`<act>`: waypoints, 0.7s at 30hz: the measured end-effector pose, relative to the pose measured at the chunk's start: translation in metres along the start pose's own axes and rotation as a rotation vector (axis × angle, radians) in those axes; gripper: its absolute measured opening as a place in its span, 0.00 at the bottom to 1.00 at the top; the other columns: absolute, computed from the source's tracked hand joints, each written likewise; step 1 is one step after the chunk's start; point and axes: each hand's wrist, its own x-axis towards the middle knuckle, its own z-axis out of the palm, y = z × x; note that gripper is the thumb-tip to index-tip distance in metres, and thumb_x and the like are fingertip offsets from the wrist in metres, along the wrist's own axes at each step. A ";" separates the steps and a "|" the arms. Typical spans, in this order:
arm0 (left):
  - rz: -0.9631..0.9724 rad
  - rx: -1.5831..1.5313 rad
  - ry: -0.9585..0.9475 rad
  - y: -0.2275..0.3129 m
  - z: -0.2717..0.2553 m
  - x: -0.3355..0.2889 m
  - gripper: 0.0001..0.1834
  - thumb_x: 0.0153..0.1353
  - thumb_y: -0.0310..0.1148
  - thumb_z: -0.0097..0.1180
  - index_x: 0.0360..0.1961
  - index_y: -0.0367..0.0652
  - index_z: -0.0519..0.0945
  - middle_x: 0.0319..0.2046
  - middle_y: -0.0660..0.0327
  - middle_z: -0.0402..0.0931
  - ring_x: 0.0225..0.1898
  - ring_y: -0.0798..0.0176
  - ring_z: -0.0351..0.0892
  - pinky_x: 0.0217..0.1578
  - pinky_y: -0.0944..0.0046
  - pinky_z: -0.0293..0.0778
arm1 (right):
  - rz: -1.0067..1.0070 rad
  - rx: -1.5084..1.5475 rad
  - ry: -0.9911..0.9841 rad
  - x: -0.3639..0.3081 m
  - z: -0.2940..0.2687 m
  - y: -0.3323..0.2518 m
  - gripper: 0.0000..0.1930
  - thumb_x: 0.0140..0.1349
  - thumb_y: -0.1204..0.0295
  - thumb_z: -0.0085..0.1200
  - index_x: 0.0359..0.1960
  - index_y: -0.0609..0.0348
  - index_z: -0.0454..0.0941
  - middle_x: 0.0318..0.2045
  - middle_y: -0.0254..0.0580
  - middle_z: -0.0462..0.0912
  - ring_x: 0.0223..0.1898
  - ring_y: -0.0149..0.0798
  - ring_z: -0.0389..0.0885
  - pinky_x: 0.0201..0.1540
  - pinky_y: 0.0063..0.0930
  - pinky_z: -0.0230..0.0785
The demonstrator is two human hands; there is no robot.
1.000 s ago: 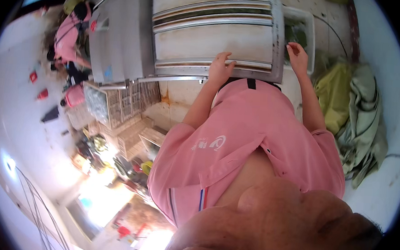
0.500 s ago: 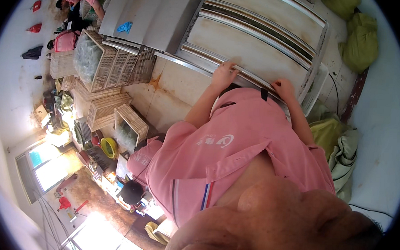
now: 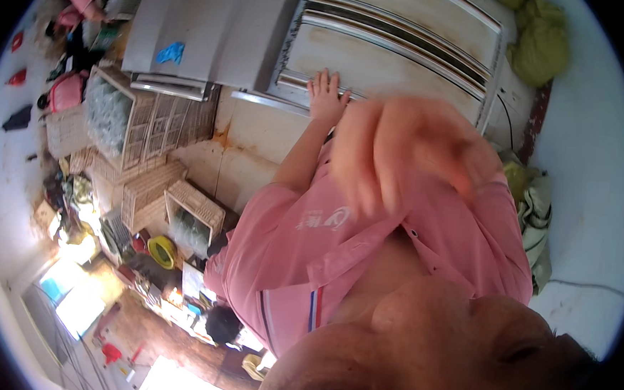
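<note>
Since the prev. frame, R hand (image 3: 411, 151) is lifting off the panelled machine (image 3: 391, 65) and passing close to the cam. Machine is spanning upper ctr., directly ahead of the wearer; grey metal housing (image 3: 208, 28) is adjoining it at L. Slatted crates (image 3: 141, 131) are standing stacked near the housing. Green sack (image 3: 540, 44) is lying at upper R. Hands: R fingers are bending, motion-blurred, grip can't be told; L hand (image 3: 325, 99) is resting on machine's near edge, fingers spreading wide. Blue scrap (image 3: 171, 52) is lying on the housing.
</note>
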 end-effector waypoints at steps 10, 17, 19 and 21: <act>0.168 0.414 -0.183 0.040 -0.037 0.016 0.35 0.62 0.52 0.56 0.66 0.46 0.66 0.69 0.47 0.56 0.71 0.44 0.51 0.70 0.42 0.44 | -0.106 0.286 -0.156 0.068 0.026 0.029 0.17 0.68 0.58 0.53 0.43 0.63 0.78 0.36 0.43 0.81 0.37 0.40 0.78 0.48 0.32 0.70; 0.187 0.430 -0.146 0.041 -0.036 0.016 0.35 0.62 0.52 0.57 0.66 0.46 0.66 0.68 0.47 0.57 0.70 0.44 0.53 0.69 0.40 0.44 | -0.102 0.303 -0.172 0.080 0.016 0.024 0.18 0.67 0.58 0.53 0.42 0.64 0.78 0.36 0.45 0.80 0.36 0.40 0.77 0.47 0.33 0.69; 0.188 0.431 -0.143 0.041 -0.036 0.016 0.35 0.62 0.52 0.57 0.65 0.46 0.67 0.68 0.48 0.57 0.70 0.43 0.53 0.69 0.39 0.45 | -0.111 0.309 -0.176 0.079 0.013 0.021 0.18 0.67 0.58 0.53 0.42 0.64 0.78 0.35 0.45 0.80 0.36 0.40 0.76 0.47 0.33 0.69; 0.189 0.443 -0.140 0.042 -0.036 0.016 0.35 0.62 0.52 0.57 0.65 0.46 0.67 0.68 0.48 0.57 0.69 0.43 0.53 0.69 0.39 0.45 | -0.117 0.326 -0.185 0.080 0.011 0.017 0.18 0.67 0.58 0.53 0.42 0.64 0.78 0.35 0.45 0.80 0.36 0.41 0.76 0.47 0.33 0.68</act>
